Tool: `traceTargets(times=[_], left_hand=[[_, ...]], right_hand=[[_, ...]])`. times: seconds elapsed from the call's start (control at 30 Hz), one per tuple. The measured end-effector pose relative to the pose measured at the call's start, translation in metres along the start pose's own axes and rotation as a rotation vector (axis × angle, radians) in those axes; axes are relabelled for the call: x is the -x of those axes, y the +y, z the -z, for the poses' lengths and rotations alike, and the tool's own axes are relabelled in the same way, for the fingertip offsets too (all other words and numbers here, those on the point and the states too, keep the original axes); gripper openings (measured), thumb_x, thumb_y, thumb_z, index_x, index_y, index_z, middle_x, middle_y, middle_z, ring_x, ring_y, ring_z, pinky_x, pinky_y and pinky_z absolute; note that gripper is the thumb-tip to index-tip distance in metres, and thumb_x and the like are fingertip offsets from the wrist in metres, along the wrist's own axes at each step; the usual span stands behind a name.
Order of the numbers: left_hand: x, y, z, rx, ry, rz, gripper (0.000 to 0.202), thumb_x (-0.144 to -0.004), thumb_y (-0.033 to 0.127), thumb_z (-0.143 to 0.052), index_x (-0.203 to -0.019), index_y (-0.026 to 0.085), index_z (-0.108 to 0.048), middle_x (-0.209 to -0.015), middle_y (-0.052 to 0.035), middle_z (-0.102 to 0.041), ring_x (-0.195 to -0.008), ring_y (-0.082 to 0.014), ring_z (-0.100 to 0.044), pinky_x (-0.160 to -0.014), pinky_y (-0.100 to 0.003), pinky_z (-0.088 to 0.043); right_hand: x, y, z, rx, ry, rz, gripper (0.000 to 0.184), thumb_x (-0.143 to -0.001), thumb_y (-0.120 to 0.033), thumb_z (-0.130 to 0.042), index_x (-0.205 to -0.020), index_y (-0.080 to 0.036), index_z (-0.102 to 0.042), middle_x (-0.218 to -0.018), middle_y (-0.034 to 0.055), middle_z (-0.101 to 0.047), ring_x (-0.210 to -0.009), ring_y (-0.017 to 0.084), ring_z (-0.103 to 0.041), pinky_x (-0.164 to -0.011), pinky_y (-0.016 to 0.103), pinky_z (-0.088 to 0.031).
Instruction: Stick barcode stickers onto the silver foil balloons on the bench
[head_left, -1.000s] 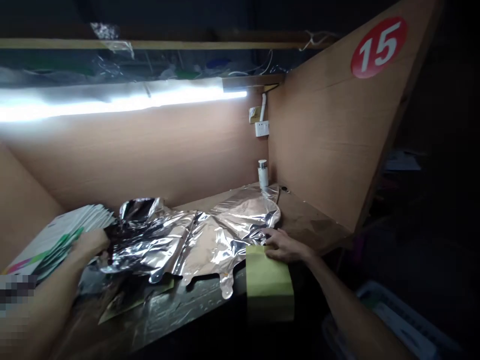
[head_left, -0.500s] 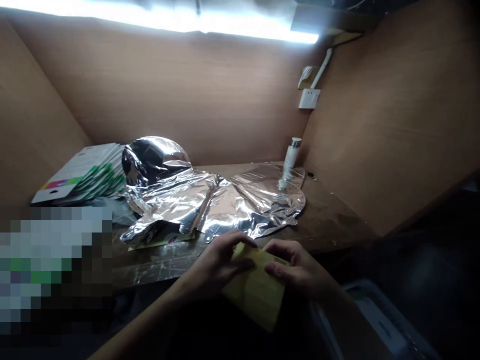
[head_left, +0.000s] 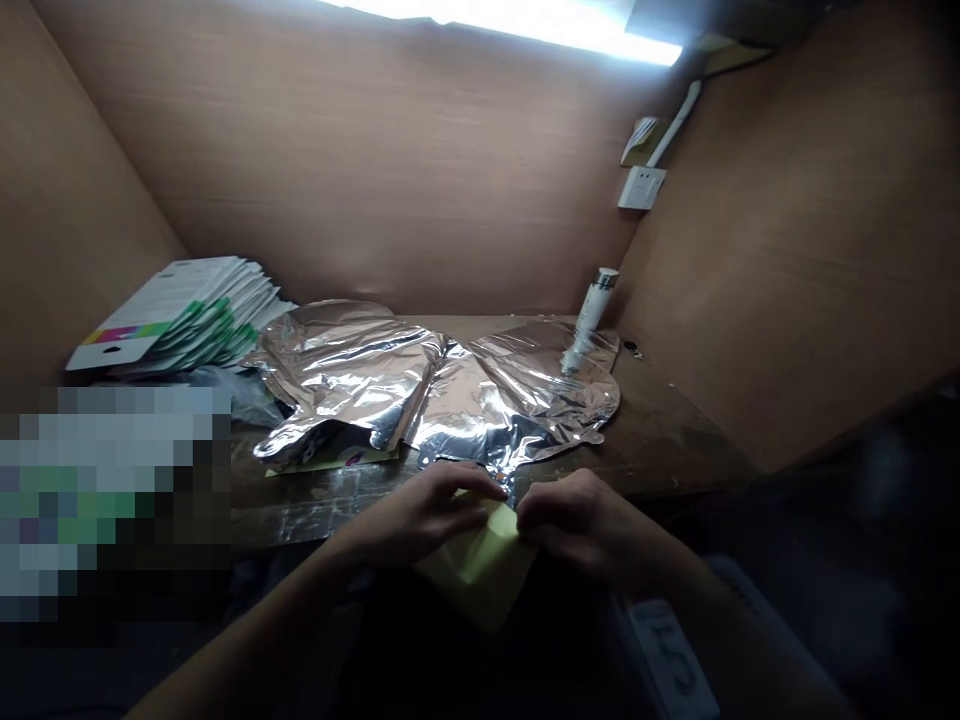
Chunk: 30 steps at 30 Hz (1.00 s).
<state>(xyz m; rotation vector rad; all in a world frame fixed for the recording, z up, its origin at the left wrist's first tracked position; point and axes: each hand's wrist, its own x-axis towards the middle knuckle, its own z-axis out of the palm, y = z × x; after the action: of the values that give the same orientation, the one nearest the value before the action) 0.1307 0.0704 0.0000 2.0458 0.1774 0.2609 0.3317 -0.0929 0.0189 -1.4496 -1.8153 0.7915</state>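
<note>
Yellow card [head_left: 476, 570], held at its far edge between left hand [head_left: 427, 515] and right hand [head_left: 581, 525], both curled and pinching, neither clearly nearer; its long axis runs roughly toward the person. Just beyond, foil balloon [head_left: 442, 390] touches the card, on a wooden surface [head_left: 315, 510]. Left, stacked packets [head_left: 180, 310]; on the foil, white bottle [head_left: 592, 320]; above, wall socket [head_left: 641, 187].

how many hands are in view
2: the left hand and the right hand, both holding the yellow paper just in front of the silver foil sheet.
</note>
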Motion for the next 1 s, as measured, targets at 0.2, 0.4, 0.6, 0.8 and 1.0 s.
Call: traceTargets(times=[0.2, 0.4, 0.6, 0.8, 1.0], left_hand=[[0.004, 0.013, 0.000, -0.004, 0.000, -0.030, 0.026, -0.096, 0.031, -0.061, -0.117, 0.021, -0.073, -0.108, -0.0078, -0.071, -0.101, -0.0201, -0.065, -0.091, -0.032, -0.053], [0.005, 0.019, 0.007, -0.003, -0.031, 0.014, 0.026, -0.097, 0.032, -0.059, -0.116, 0.020, -0.074, -0.109, -0.0069, -0.072, -0.101, -0.0199, -0.066, -0.089, -0.030, -0.052], [0.005, 0.011, 0.011, 0.011, -0.058, 0.056, 0.026, -0.097, 0.032, -0.059, -0.114, 0.020, -0.074, -0.110, -0.0067, -0.072, -0.103, -0.0200, -0.066, -0.089, -0.028, -0.051], [0.005, 0.014, 0.013, 0.032, -0.096, 0.052, 0.028, -0.097, 0.035, -0.059, -0.116, 0.019, -0.073, -0.108, -0.0066, -0.072, -0.101, -0.0196, -0.066, -0.087, -0.028, -0.051], [0.006, 0.011, 0.015, 0.065, -0.094, 0.087, 0.032, -0.098, 0.039, -0.059, -0.117, 0.018, -0.072, -0.111, -0.0071, -0.071, -0.102, -0.0199, -0.065, -0.087, -0.027, -0.050]], right_hand=[[-0.005, 0.003, -0.006, -0.047, -0.026, -0.024, 0.009, -0.088, -0.011, -0.060, -0.089, -0.016, -0.068, -0.080, -0.0013, -0.064, -0.072, 0.011, -0.057, -0.066, 0.020, -0.042], [-0.005, 0.008, -0.012, -0.042, -0.023, 0.034, 0.010, -0.088, -0.010, -0.063, -0.091, -0.016, -0.071, -0.079, -0.0010, -0.067, -0.070, 0.010, -0.059, -0.066, 0.020, -0.044], [0.000, 0.006, -0.017, 0.083, -0.006, 0.090, 0.012, -0.096, -0.015, -0.057, -0.098, -0.018, -0.069, -0.084, 0.0009, -0.066, -0.073, 0.011, -0.059, -0.070, 0.022, -0.044], [0.006, 0.009, -0.021, 0.165, -0.006, 0.146, 0.015, -0.100, -0.016, -0.050, -0.096, -0.018, -0.064, -0.085, 0.0026, -0.061, -0.070, 0.010, -0.054, -0.064, 0.022, -0.040], [0.011, 0.018, -0.027, 0.111, 0.080, 0.170, 0.012, -0.101, -0.017, -0.050, -0.099, -0.018, -0.062, -0.089, 0.0040, -0.062, -0.075, 0.011, -0.057, -0.068, 0.023, -0.044]])
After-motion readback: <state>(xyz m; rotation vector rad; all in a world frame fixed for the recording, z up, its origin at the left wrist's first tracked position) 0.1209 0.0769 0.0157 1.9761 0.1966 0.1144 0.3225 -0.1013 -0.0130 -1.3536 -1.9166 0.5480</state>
